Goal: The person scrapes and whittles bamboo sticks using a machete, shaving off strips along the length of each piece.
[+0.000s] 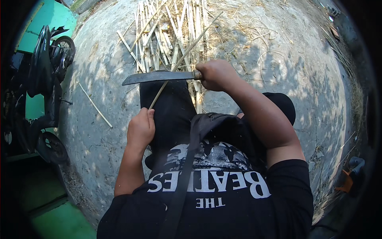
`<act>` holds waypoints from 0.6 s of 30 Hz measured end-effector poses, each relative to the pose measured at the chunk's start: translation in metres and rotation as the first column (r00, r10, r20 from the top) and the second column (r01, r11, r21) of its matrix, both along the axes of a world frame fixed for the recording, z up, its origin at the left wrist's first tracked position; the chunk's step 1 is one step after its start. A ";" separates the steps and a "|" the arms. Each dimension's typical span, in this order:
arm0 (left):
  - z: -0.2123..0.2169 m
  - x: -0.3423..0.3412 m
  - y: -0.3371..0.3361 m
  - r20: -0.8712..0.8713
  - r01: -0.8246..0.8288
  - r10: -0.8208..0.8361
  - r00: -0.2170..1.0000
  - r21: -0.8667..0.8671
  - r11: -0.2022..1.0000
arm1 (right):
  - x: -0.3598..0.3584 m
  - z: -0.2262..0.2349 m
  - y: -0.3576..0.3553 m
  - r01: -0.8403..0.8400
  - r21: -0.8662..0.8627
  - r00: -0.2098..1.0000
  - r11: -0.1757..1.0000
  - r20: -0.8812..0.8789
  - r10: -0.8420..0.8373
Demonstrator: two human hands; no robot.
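Just above the black-trousered leg (175, 103), near the centre of my view, I have a long, thin, pale-brown wooden stick (187, 55) slanting up towards a point between twelve and one o'clock. At nine o'clock my left grip (141, 126) is closed around its lower end, thumb laid along it. My right grip (217, 75), towards one o'clock, is wrapped firmly round the short handle of a broad, grey steel machete (159, 77). Its blade reaches across to ten o'clock, passing over the stick; I cannot tell whether metal and wood touch. Beyond, at twelve o'clock, a loose heap of pale, narrow split strips (197, 24) lies on the rough grey ground (318, 99), with thin, curled straw-coloured shavings (260, 47) between one and two. One separate pale strip (94, 104) lies just past nine. Further out, between nine and ten, I see a black motorbike (41, 83). At six o'clock is the wearer's black, white-printed T-shirt (238, 215), crossed by a dark strap (187, 171).
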State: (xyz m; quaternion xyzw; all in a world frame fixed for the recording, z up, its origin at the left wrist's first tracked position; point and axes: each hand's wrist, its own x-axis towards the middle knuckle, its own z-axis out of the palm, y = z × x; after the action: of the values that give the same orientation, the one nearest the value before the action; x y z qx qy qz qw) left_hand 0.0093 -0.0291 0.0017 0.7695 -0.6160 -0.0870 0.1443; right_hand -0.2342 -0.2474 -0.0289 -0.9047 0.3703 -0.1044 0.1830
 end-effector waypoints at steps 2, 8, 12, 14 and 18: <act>0.003 0.000 0.004 -0.002 -0.004 0.004 1.000 0.001 1.000 | -0.007 -0.008 -0.015 0.102 0.071 0.995 0.992 0.010 -0.103; 0.006 0.002 0.000 0.005 -0.005 0.005 1.000 0.024 1.000 | -0.030 -0.016 -0.040 0.271 0.097 0.958 0.958 0.072 -0.278; 0.000 0.004 0.002 -0.020 -0.005 0.006 1.000 0.017 1.000 | 0.000 0.001 0.005 0.039 0.021 0.997 0.999 0.066 -0.041; -0.008 0.010 0.003 -0.036 0.023 -0.023 0.999 -0.005 1.000 | 0.002 0.004 0.007 -0.061 -0.057 0.997 0.997 0.036 0.063; 0.000 0.006 -0.003 -0.040 0.007 -0.006 0.999 0.014 1.000 | -0.012 -0.003 -0.025 0.084 0.103 0.991 0.991 -0.114 -0.073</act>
State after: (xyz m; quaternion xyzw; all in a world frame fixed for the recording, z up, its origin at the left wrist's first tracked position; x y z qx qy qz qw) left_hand 0.0157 -0.0325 0.0014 0.7667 -0.6148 -0.1071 0.1509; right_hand -0.2460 -0.2728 -0.0320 -0.8826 0.4202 -0.0416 0.2065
